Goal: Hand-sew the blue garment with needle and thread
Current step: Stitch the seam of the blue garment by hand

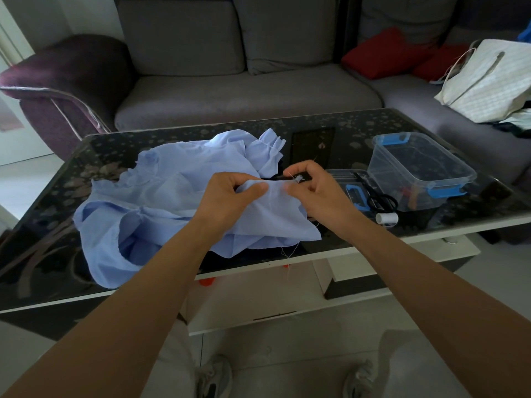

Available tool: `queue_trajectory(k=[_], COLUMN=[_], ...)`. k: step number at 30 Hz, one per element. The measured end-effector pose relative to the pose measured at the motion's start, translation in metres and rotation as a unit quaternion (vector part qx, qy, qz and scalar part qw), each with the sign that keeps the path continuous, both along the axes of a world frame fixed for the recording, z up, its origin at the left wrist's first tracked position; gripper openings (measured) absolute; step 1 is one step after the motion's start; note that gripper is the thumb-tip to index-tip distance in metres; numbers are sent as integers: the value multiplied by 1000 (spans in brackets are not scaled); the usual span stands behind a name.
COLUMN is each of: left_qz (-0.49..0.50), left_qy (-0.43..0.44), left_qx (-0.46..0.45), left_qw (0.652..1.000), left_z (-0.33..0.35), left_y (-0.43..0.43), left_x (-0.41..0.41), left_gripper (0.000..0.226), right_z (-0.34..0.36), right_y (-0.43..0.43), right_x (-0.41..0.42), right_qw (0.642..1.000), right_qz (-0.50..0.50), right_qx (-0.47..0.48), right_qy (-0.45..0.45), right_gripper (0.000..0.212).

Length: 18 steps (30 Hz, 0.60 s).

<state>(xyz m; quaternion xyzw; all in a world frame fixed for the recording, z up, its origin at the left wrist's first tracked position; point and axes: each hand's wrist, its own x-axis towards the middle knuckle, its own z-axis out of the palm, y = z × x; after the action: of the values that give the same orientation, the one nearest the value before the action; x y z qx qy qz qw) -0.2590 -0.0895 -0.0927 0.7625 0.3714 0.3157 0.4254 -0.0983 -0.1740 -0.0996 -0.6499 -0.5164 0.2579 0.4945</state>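
Observation:
The light blue garment (161, 196) lies crumpled on the dark glass table (57, 254). My left hand (230, 196) grips a raised fold of it, thumb on top. My right hand (319, 193) pinches the fabric edge just to the right, fingers curled. A short white thread (293, 177) sticks up at the pinch. The needle itself is too small to make out. Loose thread ends hang from the garment's front edge (288, 254).
A white thread spool (387, 218) lies near the table's front right. Black scissors (379, 196) and a blue-handled lid sit beside a clear plastic box (422, 173). A grey sofa (244, 90) stands behind the table, with a white bag (485, 81) at right.

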Motion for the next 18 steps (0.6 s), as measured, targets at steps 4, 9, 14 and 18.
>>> queue_trajectory(k=[4, 9, 14, 18], left_qz=[7, 17, 16, 23], left_qy=[-15, -23, -13, -2], left_qx=[-14, -18, -19, -25], left_qw=[1000, 999, 1000, 999], left_z=[1, 1, 1, 1], left_y=[-1, 0, -1, -1], left_x=[1, 1, 1, 2], left_gripper=[14, 17, 16, 13], right_z=[-2, -6, -7, -8], right_y=[-4, -7, -6, -7], right_x=[4, 5, 7, 7], right_qw=[998, 993, 991, 991], right_qz=[54, 82, 35, 32], right_qx=[-13, 7, 61, 76], right_qy=[-6, -89, -114, -109], right_gripper=[20, 12, 18, 20])
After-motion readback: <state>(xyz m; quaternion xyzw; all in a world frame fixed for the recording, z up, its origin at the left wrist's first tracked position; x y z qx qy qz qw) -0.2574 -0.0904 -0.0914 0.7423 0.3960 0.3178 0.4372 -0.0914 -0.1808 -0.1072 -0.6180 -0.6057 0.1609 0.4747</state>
